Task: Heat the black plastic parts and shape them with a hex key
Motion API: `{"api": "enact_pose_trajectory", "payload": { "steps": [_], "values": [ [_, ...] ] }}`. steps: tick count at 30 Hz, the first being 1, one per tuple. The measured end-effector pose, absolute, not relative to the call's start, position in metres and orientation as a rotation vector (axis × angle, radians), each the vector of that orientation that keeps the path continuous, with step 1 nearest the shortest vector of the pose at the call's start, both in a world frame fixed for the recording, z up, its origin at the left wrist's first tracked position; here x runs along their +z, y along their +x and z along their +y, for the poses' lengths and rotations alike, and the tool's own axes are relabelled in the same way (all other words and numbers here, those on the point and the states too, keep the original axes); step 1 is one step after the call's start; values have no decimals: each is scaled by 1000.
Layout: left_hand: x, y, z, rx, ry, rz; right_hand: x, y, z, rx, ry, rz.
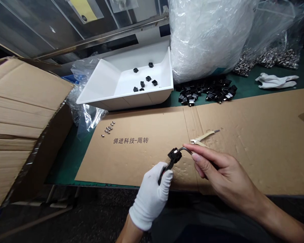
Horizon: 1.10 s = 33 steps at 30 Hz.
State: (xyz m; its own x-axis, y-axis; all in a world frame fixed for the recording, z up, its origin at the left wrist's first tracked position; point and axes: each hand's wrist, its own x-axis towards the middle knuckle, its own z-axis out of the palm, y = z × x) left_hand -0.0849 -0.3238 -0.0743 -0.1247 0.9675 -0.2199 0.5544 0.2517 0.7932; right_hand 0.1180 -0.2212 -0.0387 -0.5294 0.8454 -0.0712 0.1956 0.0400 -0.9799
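In the head view, my gloved left hand (152, 194) grips a tool (169, 167) with a black block (174, 155) at its end, above the cardboard (139, 162) on the desk (64, 168). My right hand (220, 167) pinches a bent rod (186, 149) touching the block.

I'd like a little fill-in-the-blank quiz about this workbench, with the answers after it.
1. The left hand wears a ____ glove.
2. The bare hand holding the bent metal rod is the person's ____ one.
3. The tray holds small parts coloured ____.
4. The flat brown sheet with printing is ____.

Missing words: white; right; black; cardboard.
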Motion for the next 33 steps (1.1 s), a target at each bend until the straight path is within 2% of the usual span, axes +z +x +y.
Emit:
{"api": "enact_pose_trajectory", "payload": {
  "steps": [11,18,33],
  "values": [
    [-74,-63,-338,785,1116,1714,-41,121,-232,1689,-1083,-1614],
    [-88,-39,-364,838,776,1673,-54,119,-249,1994,-1093,-1343],
    [-109,-18,-386,869,439,1577,-74,119,-264,2021,-1278,-1354]
  ]
}}
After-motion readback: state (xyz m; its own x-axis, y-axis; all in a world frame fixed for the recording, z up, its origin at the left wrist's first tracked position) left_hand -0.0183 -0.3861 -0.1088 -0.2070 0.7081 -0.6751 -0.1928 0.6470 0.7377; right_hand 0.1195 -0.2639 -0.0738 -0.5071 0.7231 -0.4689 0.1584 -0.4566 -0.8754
